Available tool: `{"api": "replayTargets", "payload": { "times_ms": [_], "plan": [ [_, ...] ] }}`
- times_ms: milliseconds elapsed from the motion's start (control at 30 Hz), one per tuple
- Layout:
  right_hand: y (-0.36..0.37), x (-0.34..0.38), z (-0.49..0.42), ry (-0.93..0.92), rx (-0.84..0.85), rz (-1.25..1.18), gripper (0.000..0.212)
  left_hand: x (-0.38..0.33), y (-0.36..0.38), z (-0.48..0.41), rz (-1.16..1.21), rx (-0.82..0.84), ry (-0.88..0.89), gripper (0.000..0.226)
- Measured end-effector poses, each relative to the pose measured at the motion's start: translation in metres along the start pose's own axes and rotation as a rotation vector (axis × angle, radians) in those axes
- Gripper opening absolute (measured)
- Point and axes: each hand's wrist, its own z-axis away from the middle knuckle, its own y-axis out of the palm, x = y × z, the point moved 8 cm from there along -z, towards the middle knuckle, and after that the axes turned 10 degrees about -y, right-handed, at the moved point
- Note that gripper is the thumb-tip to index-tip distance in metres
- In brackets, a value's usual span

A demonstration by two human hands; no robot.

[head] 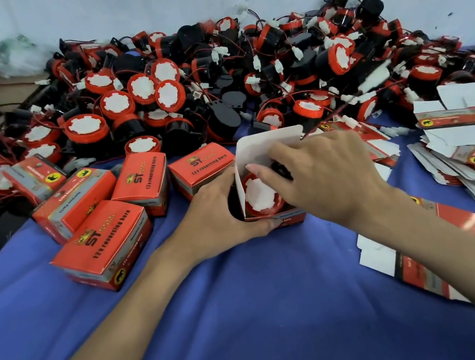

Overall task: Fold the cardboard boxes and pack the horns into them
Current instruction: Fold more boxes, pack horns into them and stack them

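From my head view, my left hand (pixel 220 213) is gripping the open box (pixel 261 182) mid-cloth, near the horn pile, while my right hand (pixel 322 175), fingers curled, is pressing the horn (pixel 260 196) down inside. If the horn is sitting crooked or its wire is sticking up, I think the raised flap (pixel 271 143) could crease or fail to tuck.

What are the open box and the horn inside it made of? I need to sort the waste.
Open box: thin printed cardboard, likely; glossy red outside, plain white inside, creased flaps. Horn: seemingly moulded plastic, red rim on black body; the white face could be paper or film.
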Motion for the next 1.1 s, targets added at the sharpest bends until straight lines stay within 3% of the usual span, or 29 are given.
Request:
{"api": "replayTargets", "payload": {
  "times_ms": [133,267,433,533,700,767,833,900,1000,1100],
  "plan": [
    [0.016,0.007,0.001,-0.010,0.256,0.195,0.055,0.001,0.001,-0.001,-0.016,-0.004,0.015,0.068],
    [0.030,0.010,0.002,-0.059,0.426,-0.033,0.058,0.003,0.002,-0.002,-0.034,0.003,0.009,0.068],
    [0.048,-0.006,0.011,-0.039,0.632,-0.090,0.053,0.000,0.002,-0.001,-0.038,0.009,0.026,0.064],
    [0.052,-0.002,0.014,-0.054,0.633,-0.073,0.049,0.001,0.004,0.000,-0.035,0.029,-0.003,0.063],
    [0.044,-0.001,0.006,-0.047,0.468,-0.139,0.036,0.006,0.007,-0.001,0.064,0.009,-0.112,0.054],
    [0.035,-0.018,0.000,0.026,0.315,-0.289,0.025,0.010,0.009,-0.002,0.040,-0.027,-0.179,0.050],
    [0.020,-0.043,-0.006,0.108,0.124,-0.430,0.031,0.014,0.009,-0.004,0.046,-0.045,-0.229,0.050],
    [0.024,-0.062,-0.005,0.137,0.208,-0.451,0.047,0.016,0.009,-0.006,0.061,-0.043,-0.248,0.045],
    [0.042,-0.082,0.013,0.231,0.644,-0.275,0.073,0.017,0.010,-0.006,0.043,-0.025,-0.270,0.045],
    [0.028,-0.088,0.010,0.208,0.632,-0.292,0.057,0.018,0.012,-0.006,0.052,-0.017,-0.298,0.044]
  ]
}}
